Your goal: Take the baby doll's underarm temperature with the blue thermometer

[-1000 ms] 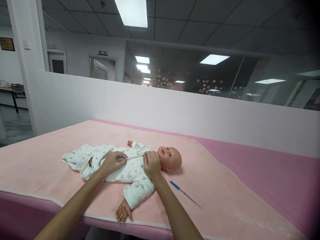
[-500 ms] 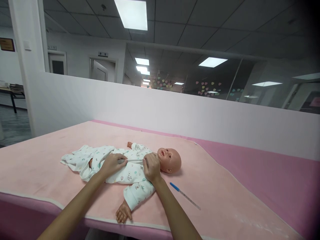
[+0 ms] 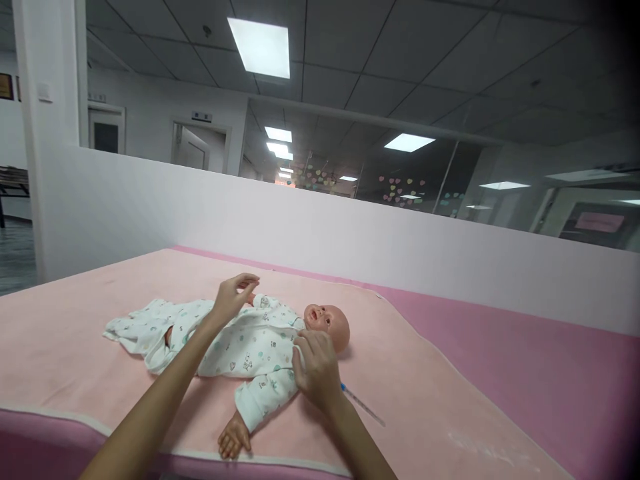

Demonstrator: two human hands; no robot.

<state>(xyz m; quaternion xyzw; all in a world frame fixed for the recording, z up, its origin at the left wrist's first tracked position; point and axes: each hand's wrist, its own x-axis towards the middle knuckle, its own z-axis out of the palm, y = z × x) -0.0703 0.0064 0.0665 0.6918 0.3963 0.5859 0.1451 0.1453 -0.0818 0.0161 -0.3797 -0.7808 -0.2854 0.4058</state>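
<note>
A baby doll [image 3: 260, 337] lies on its back, dressed in a white garment with small green and brown prints. Its head points right and its near arm stretches toward the table's front edge. My left hand [image 3: 236, 298] is raised over the doll's far side, beside its far hand, fingers loosely bent with a gap to the thumb. Near the doll's close shoulder and neck is my right hand [image 3: 319, 368], thumb apart from its curved fingers, nothing visible in it. Partly behind my right wrist lies a thin clear stick with a blue end [image 3: 367, 405], resembling a thermometer.
The doll rests on a pale pink mat [image 3: 440, 413] spread over a darker pink table cover [image 3: 500, 320]. A low white partition [image 3: 300, 223] runs along the back, with glass above it. The table's front edge is close to my forearms.
Both hands have come off the garment's front, where they gripped its edge. My left hand moved up to the far side; my right shifted slightly nearer. The view has tilted a little.
</note>
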